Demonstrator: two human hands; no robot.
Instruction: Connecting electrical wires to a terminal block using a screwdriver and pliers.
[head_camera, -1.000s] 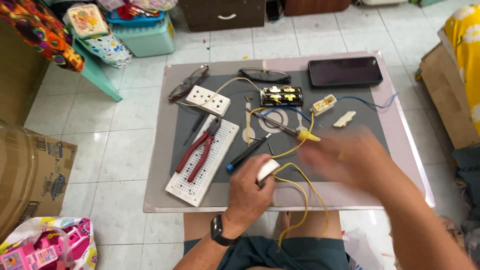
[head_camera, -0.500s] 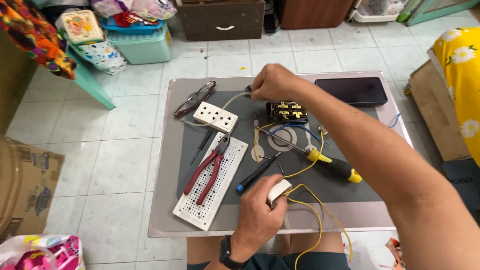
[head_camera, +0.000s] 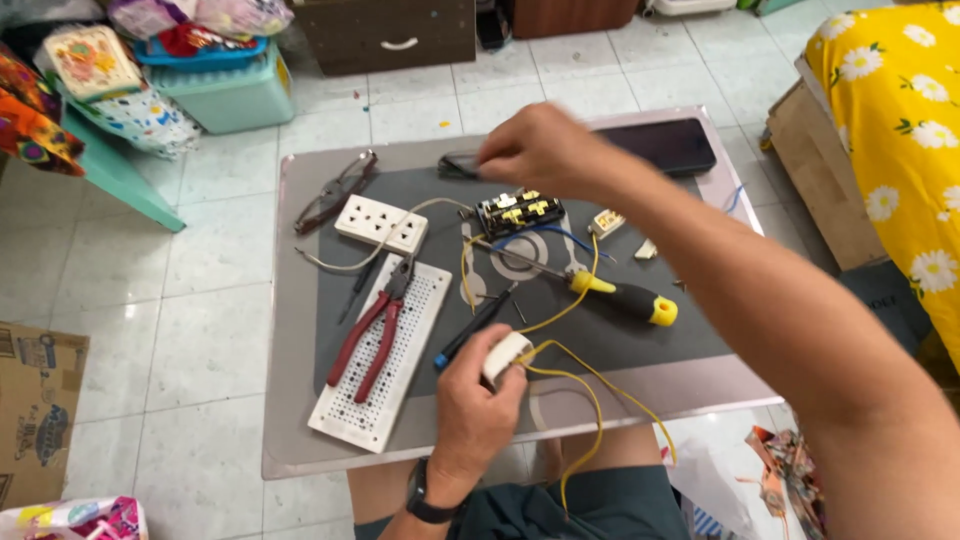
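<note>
My left hand (head_camera: 472, 405) grips a small white plug-like part (head_camera: 505, 352) at the table's near edge, and yellow wires (head_camera: 585, 400) loop from it towards my lap. My right hand (head_camera: 545, 150) reaches across to the far side, fingers curled over the right end of a dark flat object (head_camera: 458, 164). Just below that hand sits a black terminal block with yellow parts (head_camera: 518, 212). A screwdriver with a yellow and black handle (head_camera: 630, 297) lies between my two hands.
On the low table (head_camera: 300, 420) lie red-handled pliers (head_camera: 365, 335) on a white perforated board (head_camera: 400, 375), a white socket strip (head_camera: 380, 222), glasses (head_camera: 335, 190), a blue-tipped tool (head_camera: 470, 330) and a black phone (head_camera: 670, 145). Cardboard box (head_camera: 35, 410) at left, yellow floral cloth (head_camera: 900, 130) at right.
My right hand swept from the near right across the table to the dark flat object at the far side and stays on it. My left hand keeps holding the white part.
</note>
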